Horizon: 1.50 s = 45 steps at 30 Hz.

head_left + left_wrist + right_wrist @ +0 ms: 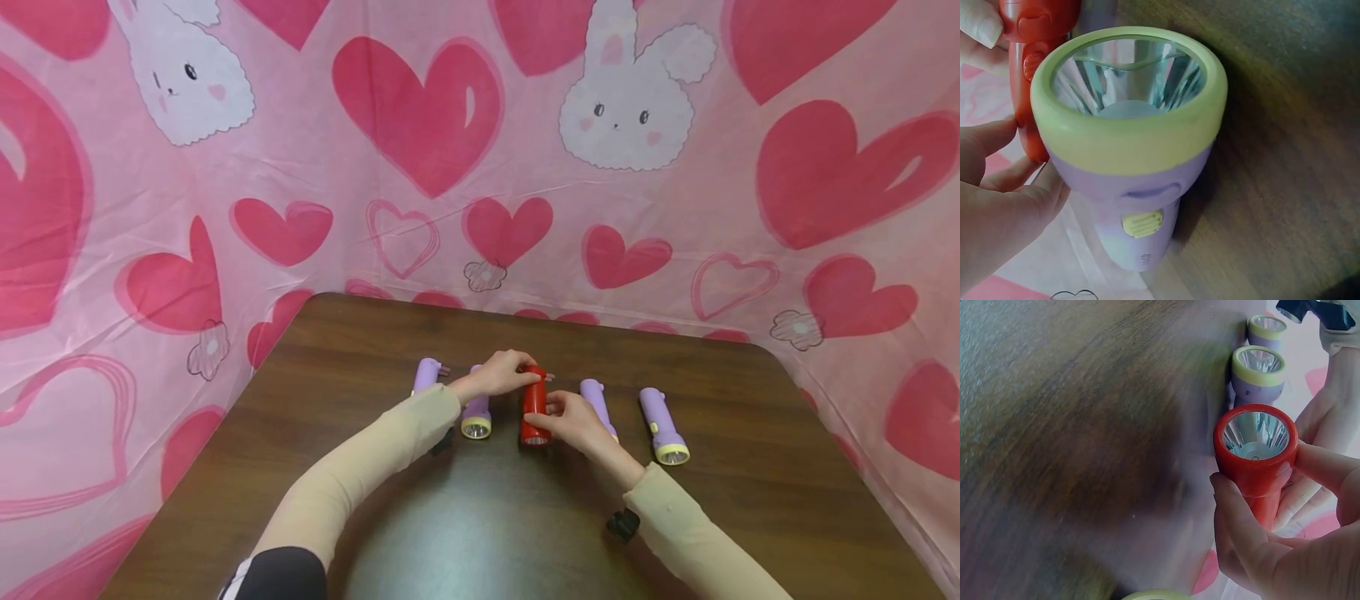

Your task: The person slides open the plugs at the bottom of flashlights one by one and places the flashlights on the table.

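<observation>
A red flashlight (pixel 535 406) lies on the table between both hands, its lens toward the near side and thin prongs sticking out by its tail. My left hand (pixel 498 372) reaches over a purple flashlight (pixel 477 408) and pinches the red one's tail between thumb and fingers. With thumb and fingers on either side, my right hand (pixel 577 419) grips the red flashlight's head. In the right wrist view, the red rim and shiny reflector show between the right fingers (pixel 1241 519). A purple flashlight with a yellow rim (pixel 1135 147) fills the middle of the left wrist view.
Another purple flashlight (pixel 427 374) lies at the left, partly behind the left sleeve. Right of the red one lie two more, one (pixel 596 402) partly behind the right hand, one (pixel 657 418) farther out. A pink heart-patterned cloth (pixel 525 167) hangs behind the brown table (pixel 480 533).
</observation>
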{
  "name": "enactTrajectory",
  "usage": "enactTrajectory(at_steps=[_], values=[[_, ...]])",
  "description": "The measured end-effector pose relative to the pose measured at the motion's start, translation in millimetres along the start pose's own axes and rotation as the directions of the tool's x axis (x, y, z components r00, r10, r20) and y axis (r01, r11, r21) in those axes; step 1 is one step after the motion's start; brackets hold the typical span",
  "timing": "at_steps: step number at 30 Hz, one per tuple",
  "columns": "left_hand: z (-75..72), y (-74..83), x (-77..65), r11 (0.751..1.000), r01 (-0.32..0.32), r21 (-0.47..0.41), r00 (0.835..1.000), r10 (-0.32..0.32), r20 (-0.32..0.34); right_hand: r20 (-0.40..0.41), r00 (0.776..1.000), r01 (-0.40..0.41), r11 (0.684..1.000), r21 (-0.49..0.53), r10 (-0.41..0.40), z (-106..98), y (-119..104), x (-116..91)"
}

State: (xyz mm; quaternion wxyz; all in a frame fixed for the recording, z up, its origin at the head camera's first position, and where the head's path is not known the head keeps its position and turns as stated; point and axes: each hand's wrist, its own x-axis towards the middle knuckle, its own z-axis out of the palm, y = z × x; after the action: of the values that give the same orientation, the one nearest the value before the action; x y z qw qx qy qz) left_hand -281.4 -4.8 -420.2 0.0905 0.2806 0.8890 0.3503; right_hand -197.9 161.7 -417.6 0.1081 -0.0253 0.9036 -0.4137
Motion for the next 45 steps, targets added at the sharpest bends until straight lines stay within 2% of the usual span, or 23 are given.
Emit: enactTrajectory(at_steps=[22,27,45], values=[[9.3,-0.4,3.6,0.997,0.045,0.070,0.999,-0.046,0.020,0.054,0.997,-0.046,0.999,-0.004,0.046,1.6,4.9,6.1],[10.9,1.7,4.9,0.996,0.051,0.073,0.998,-0.053,0.036,0.054,0.998,-0.041,0.999,-0.010,0.041,0.2,6.0,5.9],[15.2,4.4,6.5,0.994,0.082,0.076,0.996,-0.084,0.016,0.042,0.998,-0.054,0.999,0.003,0.053,1.2,9.2,8.1]])
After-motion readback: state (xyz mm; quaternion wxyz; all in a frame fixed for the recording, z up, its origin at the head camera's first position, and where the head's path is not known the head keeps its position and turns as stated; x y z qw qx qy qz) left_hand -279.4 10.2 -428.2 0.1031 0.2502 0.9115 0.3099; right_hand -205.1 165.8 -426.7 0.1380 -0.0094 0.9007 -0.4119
